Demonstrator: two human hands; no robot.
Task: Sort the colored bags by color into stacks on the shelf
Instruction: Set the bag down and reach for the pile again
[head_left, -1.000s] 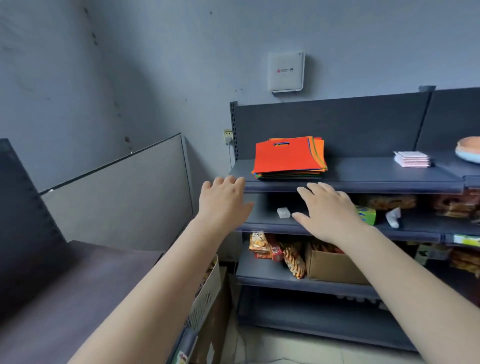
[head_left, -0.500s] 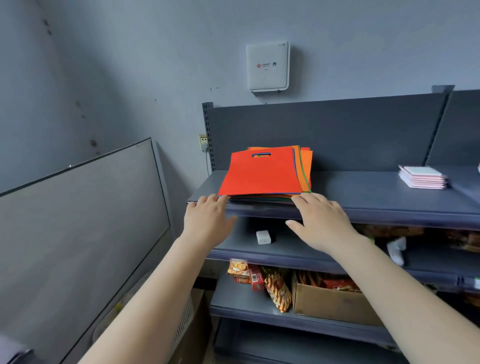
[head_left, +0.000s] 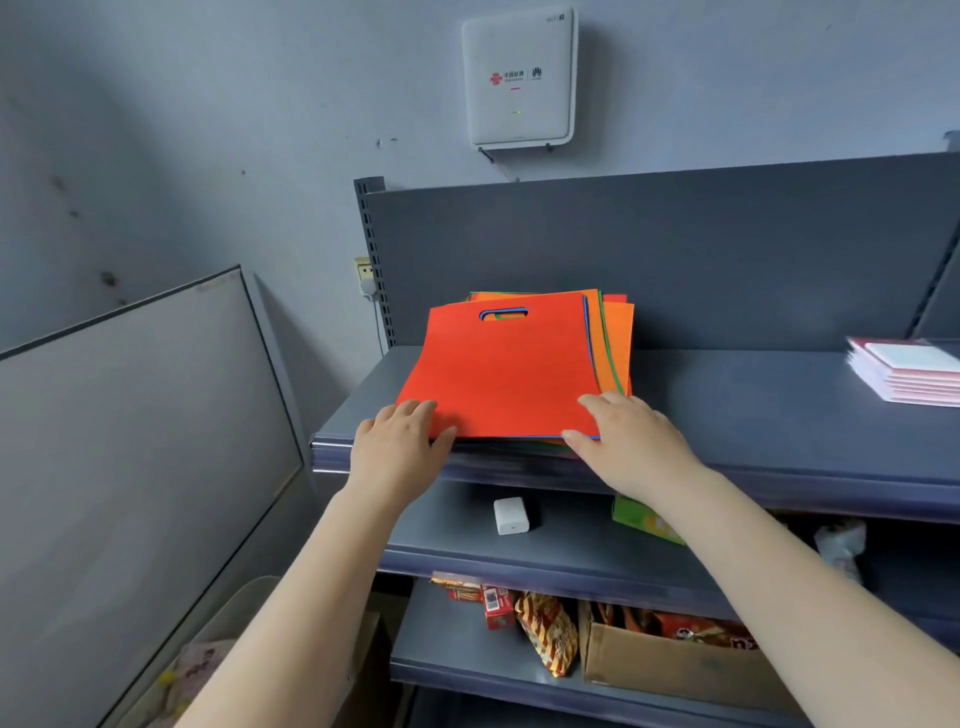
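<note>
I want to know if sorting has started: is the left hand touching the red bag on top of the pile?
Touching. In the head view the left hand rests its fingers on the near left corner of the red bag.

The bags (head_left: 511, 374) are looking like matt, felt-like cloth, lying on a smooth painted-metal shelf (head_left: 753, 410), while the router (head_left: 519, 78) is showing glossy white plastic and the box (head_left: 670, 670) plain cardboard.

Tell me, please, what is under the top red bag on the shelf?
Under the red bag only edges show: blue, green and orange bags. How many lie below, and their full faces, is covered.
</note>
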